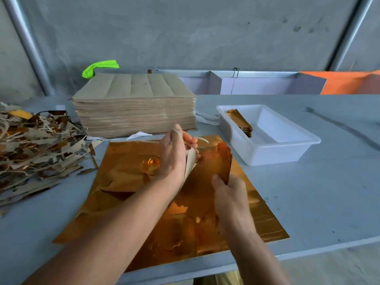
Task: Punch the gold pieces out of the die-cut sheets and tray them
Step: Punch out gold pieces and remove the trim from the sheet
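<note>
A large gold die-cut sheet (127, 179) lies flat on the grey table in front of me. My right hand (230, 200) grips the lower end of a stack of punched gold pieces (224, 161), held upright above the sheet. My left hand (174, 155) is closed on pale paper waste strips (191, 161) right beside that stack. A white plastic tray (287, 145) stands to the right and holds a pile of gold pieces (240, 122) in its left end.
A tall stack of brown-backed sheets (133, 105) sits behind the gold sheet. A heap of torn waste scrap (37, 147) fills the table's left side. A green object (98, 67) lies behind the stack. The table's front edge (308, 251) runs close to me.
</note>
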`<state>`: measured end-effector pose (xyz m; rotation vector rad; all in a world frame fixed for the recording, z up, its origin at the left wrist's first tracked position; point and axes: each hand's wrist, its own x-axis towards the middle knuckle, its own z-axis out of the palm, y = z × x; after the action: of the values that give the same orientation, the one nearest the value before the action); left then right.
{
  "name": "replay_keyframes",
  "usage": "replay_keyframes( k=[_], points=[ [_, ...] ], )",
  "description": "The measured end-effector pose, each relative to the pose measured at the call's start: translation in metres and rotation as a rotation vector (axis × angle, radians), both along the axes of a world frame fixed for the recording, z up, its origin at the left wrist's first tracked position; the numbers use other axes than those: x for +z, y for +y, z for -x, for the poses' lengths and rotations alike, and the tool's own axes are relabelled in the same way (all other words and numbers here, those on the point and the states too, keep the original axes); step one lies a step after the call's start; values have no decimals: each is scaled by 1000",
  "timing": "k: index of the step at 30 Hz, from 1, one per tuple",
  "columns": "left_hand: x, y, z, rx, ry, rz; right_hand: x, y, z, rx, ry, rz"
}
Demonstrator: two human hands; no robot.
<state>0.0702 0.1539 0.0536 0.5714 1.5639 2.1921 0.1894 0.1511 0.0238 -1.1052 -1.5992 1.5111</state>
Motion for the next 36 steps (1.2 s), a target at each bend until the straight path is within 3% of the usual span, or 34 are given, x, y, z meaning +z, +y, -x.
replay_keyframes(
  k=[3, 12, 20, 23, 26, 30, 31, 32, 36],
  points=[
    [-12, -2, -19, -102, 42, -60, -4, -7, 10, 39, 171, 256],
    [-28, -9, -30, -232, 119, -5, -9, -10, 10, 220, 323, 226],
    [-13, -12, -18, -292, -263, -154, -18, 0, 4, 125, 259, 410],
    [-7, -27, 2, -241, -259, -145, -20, 7, -5, 137, 264, 436],
    [-5, -44, 24, -152, -67, -85, -25, 15, -13, 89, 266, 490],
    [-17, -53, 37, -272, 819, 547, -30, 14, -11, 98, 267, 499],
    [-20, -53, 36, -367, 939, 672, -31, 14, -11, 97, 274, 487],
    [-23, -53, 36, -461, 987, 758, -32, 14, -9, 91, 274, 473],
    [-31, -51, 35, -710, 875, 918, -34, 15, -6, 62, 264, 439]
  ],
)
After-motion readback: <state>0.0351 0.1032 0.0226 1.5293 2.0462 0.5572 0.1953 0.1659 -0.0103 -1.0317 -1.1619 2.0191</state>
